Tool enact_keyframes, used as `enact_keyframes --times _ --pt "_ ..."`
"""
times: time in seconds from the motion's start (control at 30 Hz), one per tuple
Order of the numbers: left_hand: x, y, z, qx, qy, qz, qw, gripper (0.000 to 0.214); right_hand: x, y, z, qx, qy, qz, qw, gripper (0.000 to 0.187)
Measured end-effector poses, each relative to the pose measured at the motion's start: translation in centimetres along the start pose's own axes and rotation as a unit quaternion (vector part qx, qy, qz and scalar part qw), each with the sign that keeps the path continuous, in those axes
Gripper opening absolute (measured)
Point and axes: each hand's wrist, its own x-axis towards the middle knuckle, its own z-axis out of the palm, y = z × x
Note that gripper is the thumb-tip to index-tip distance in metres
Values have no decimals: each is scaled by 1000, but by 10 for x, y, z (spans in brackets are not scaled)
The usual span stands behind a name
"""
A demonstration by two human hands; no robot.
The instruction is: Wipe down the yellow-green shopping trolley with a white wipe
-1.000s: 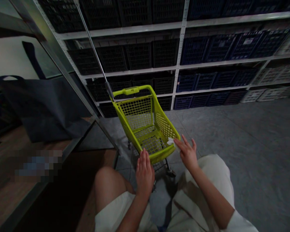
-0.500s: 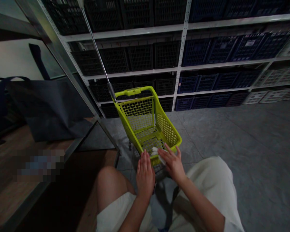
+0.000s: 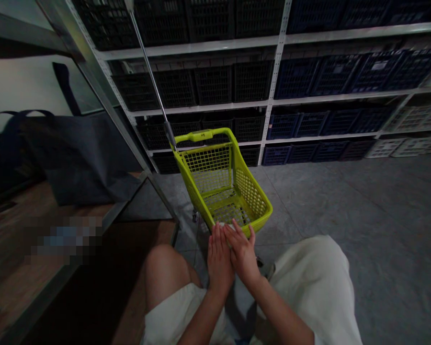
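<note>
Moved: your right hand [image 3: 243, 253] has come in from about 1 o'clock and now lies against your left hand [image 3: 220, 256], at 12 o'clock.

Left hand: fingers straight and together, lying flat against the right; you can't tell whether it holds anything.

Right hand: fingers lightly spread, partly over the left; it may be pressing on the white scrap, but you can't tell.

White scrap of tissue [image 3: 221, 224]: nearly hidden at your fingertips, by the cart's near rim. It looks light, soft and easily torn, so pinch it gently by an exposed edge.

Lime-yellow shopping cart [image 3: 209, 167]: straight ahead at 12 o'clock, touching your fingertips at its near rim. Its plastic mesh looks light and stiff; the top handle bar [image 3: 197, 136] offers the firmest hold.

Around: a thin metal pole [image 3: 149, 72] rises from the cart toward 11 o'clock. Black crates [image 3: 211, 86] and navy crates [image 3: 296, 79] fill the shelves ahead, and a dark tote bag [image 3: 79, 158] sits at 10 o'clock.
</note>
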Motion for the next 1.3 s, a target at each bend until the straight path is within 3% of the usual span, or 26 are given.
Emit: enact_keyframes --times 0.07,0.23,0.3,0.37,0.6,0.77,0.93,1.03,1.13,1.23,1.3 --pt "1 -3 -2 -8 -10 9 1000 79 1 24 -10 -7 -5 -18 1000 65" --pt "6 -2 -9 -15 -21 12 1000 78 12 128 -55 -109 47 25 993 60" --pt "8 1 -9 -9 -24 18 1000 77 18 153 -66 -138 35 10 990 58" --pt "11 4 -7 1 -25 20 999 75 24 161 -69 -149 15 -5 989 55" --pt "33 -12 2 3 -36 9 999 70 41 132 -55 -157 5 52 986 35" --pt "54 -56 7 -3 -49 9 999 73 46 100 -42 -143 -17 82 986 33" --pt "75 -100 -1 -30 -64 5 997 83 44 58 -26 -111 -40 57 991 38" --pt "77 -96 -9 -57 -71 11 996 91 40 40 -16 -84 -54 6 995 45" --pt "67 -70 -13 -125 -137 141 973 98 35 36 -10 -70 -57 -71 993 47" --pt "52 -52 -13 -134 -132 123 974 97 38 53 -11 -83 -45 -154 984 43" --pt "47 -49 -13 -124 -132 115 977 94 48 77 -18 -106 -42 -190 975 43"
